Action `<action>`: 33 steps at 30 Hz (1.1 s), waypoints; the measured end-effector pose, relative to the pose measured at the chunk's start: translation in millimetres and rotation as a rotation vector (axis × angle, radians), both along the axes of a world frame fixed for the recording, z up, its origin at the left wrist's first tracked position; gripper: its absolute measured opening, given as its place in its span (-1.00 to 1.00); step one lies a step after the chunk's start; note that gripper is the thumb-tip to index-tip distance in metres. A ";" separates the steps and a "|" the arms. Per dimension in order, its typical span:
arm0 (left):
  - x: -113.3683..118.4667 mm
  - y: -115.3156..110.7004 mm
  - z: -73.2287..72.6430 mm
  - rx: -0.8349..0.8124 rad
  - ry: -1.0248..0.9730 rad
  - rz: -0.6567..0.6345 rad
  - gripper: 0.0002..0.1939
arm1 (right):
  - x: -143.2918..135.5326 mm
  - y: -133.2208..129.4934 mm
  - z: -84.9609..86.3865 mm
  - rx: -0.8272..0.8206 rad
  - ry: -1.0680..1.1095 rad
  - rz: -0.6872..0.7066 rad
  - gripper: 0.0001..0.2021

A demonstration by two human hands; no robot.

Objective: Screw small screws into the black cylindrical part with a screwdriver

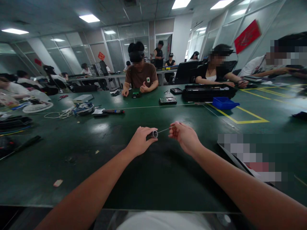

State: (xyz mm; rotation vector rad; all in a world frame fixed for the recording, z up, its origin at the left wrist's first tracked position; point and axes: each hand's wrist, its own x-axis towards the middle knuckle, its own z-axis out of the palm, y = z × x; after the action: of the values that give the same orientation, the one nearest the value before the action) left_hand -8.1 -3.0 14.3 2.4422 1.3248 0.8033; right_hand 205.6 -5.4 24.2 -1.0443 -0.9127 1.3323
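My left hand [141, 140] grips a short dark cylinder [151, 135], whose round silvery end faces right. Thumb and fingers close around its sides. Across from it, my right hand [183, 135] pinches a thin metal rod [164, 130]. The rod's far tip meets the cylinder's open end; whether it goes inside I cannot tell. Both hands are above the green table [134, 182], near its middle.
A hard drive [168, 101], a long black case [208, 92] and a blue bin [224, 103] lie farther back. A pen-like tool [112, 111] and tangled cables [82, 108] are left. Across the table sits a person [141, 75] in brown.
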 end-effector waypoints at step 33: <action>-0.3 0.9 -2.7 -0.014 0.049 0.028 -0.62 | 6.5 -10.4 8.2 0.363 -0.729 -0.018 -0.80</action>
State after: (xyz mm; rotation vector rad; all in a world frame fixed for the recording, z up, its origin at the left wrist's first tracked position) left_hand -8.4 -2.1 11.6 2.4522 1.3799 0.7432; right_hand 212.1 -15.8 32.4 -1.2555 -1.6081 0.7099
